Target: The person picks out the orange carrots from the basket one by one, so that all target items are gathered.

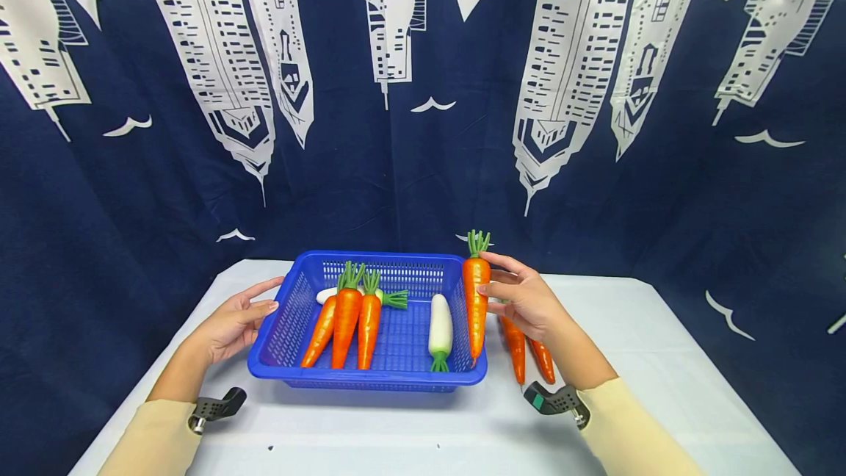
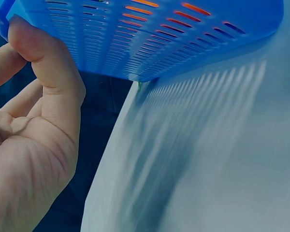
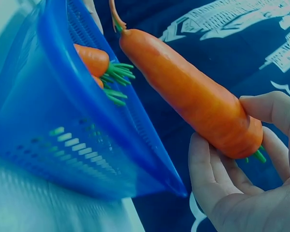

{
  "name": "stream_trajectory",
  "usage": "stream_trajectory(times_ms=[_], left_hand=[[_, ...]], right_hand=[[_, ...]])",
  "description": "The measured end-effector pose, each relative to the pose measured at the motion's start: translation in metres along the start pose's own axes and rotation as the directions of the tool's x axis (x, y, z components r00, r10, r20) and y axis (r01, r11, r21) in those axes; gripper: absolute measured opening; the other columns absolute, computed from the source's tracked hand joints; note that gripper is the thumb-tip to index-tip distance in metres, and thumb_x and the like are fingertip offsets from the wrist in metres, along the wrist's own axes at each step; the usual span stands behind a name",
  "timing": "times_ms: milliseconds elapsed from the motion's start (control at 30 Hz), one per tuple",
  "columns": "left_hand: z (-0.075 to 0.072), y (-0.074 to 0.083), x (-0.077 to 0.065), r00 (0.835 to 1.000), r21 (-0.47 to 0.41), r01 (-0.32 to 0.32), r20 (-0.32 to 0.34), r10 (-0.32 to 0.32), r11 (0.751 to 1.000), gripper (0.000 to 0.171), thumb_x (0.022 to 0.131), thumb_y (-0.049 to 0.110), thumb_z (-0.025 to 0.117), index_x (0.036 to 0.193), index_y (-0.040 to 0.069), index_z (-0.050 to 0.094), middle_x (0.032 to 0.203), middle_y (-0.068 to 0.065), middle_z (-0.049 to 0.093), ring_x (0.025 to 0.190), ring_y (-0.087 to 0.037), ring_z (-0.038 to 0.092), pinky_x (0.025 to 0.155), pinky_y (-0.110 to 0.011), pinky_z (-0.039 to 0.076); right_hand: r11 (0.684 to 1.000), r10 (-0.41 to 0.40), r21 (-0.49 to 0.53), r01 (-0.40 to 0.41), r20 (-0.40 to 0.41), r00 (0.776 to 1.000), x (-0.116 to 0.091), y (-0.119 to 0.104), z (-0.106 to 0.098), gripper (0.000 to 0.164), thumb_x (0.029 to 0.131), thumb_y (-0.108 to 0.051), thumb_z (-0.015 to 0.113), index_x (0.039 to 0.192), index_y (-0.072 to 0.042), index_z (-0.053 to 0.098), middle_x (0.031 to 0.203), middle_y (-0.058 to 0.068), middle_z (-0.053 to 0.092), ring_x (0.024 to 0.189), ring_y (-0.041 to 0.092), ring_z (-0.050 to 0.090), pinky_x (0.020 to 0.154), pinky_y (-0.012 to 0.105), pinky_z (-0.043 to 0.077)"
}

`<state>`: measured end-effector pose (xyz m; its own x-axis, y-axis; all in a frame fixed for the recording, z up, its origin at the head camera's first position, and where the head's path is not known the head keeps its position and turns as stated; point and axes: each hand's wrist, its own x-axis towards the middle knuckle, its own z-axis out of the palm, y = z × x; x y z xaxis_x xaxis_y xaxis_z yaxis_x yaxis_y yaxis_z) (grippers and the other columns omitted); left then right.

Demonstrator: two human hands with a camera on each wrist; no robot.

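My right hand (image 1: 529,303) pinches an orange carrot (image 1: 476,307) near its green top. The carrot hangs over the right rim of a blue plastic basket (image 1: 390,382), its tip pointing down in the head view. At the basket's left rim, my left hand (image 1: 234,322) grips the edge between thumb and fingers; the left wrist view shows the thumb (image 2: 50,72) against the blue plastic. Inside the basket, several carrots (image 1: 346,322) lean together on the left, partly over a white radish (image 1: 327,295). Another white radish (image 1: 440,325) lies to the right, its green leaves towards me.
Two more carrots (image 1: 514,347) lie on the white table (image 1: 344,435) right of the basket, partly hidden beneath my right hand. A dark blue curtain (image 1: 396,167) with white building prints hangs behind the table. Each wrist wears a small black camera mount (image 1: 558,401).
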<state>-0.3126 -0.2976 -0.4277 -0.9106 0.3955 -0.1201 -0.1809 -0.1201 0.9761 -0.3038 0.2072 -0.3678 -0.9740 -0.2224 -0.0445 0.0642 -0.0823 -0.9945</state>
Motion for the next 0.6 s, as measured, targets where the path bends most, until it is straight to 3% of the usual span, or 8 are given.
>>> stream_trajectory(times_ms=[333,600], left_hand=[[-0.001,-0.003,0.001,1.000,-0.014,-0.021,0.022,0.021,1.000,0.068,0.108,0.009,0.048,0.164,0.011,0.009,0.114,0.000,0.070,0.096,-0.014,0.074,0.087,-0.033,0.063],[-0.002,-0.003,0.002,0.999,-0.026,-0.025,0.035,0.026,0.999,0.068,0.108,0.007,0.048,0.164,0.011,0.010,0.113,-0.001,0.070,0.094,-0.014,0.075,0.086,-0.033,0.063]], right_hand=[[1.000,-0.004,0.005,0.004,-0.036,0.999,-0.012,0.007,-0.030,0.062,0.094,-0.001,0.067,0.151,-0.020,0.050,0.125,0.001,0.064,0.111,0.021,0.065,0.091,0.033,0.062],[0.998,0.030,-0.055,-0.033,-0.065,0.997,-0.021,0.010,-0.051,0.062,0.096,-0.006,0.068,0.152,-0.024,0.050,0.135,0.002,0.059,0.118,0.023,0.060,0.096,0.034,0.059]])
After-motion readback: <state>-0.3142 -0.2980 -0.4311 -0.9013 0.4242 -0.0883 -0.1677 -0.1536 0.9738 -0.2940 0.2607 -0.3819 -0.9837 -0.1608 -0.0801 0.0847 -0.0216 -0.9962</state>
